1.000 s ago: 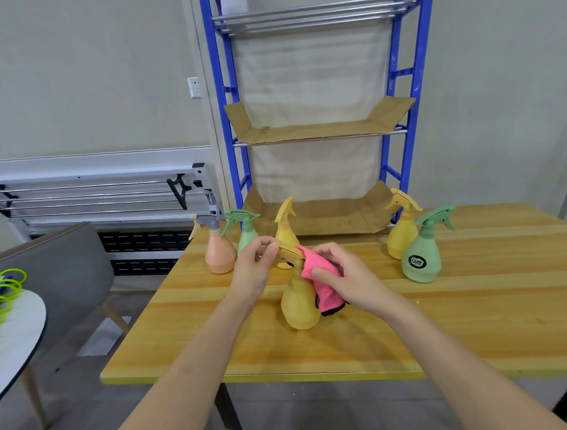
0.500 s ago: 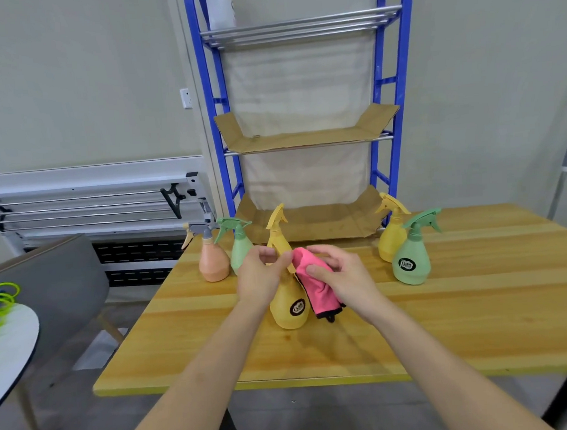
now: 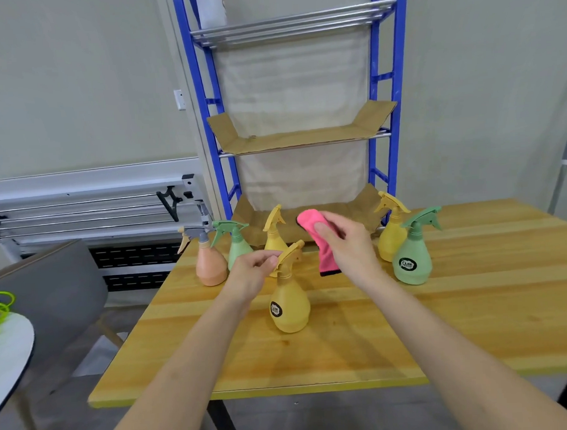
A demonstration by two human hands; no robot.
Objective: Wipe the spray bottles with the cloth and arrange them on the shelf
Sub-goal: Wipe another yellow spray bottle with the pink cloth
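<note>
A yellow spray bottle (image 3: 289,304) stands upright on the wooden table (image 3: 443,331) in front of me. My left hand (image 3: 250,273) pinches the back of its trigger head. My right hand (image 3: 348,244) holds a pink cloth (image 3: 320,242) lifted off the bottle, up and to its right. Behind stand an orange bottle (image 3: 209,265), a green bottle (image 3: 238,246) and another yellow bottle (image 3: 275,236). At the right are a yellow bottle (image 3: 390,234) and a green bottle (image 3: 412,258). The blue shelf (image 3: 305,139) with cardboard-lined levels rises behind the table.
A grey chair (image 3: 51,290) and a white round table (image 3: 5,350) with green loops stand at the left. A folded metal rack (image 3: 90,210) leans on the wall. The table's near edge runs below my forearms.
My right hand has lifted the pink cloth off the yellow bottle, up and to the right. The bottle now stands free except for my left hand on its trigger head.
</note>
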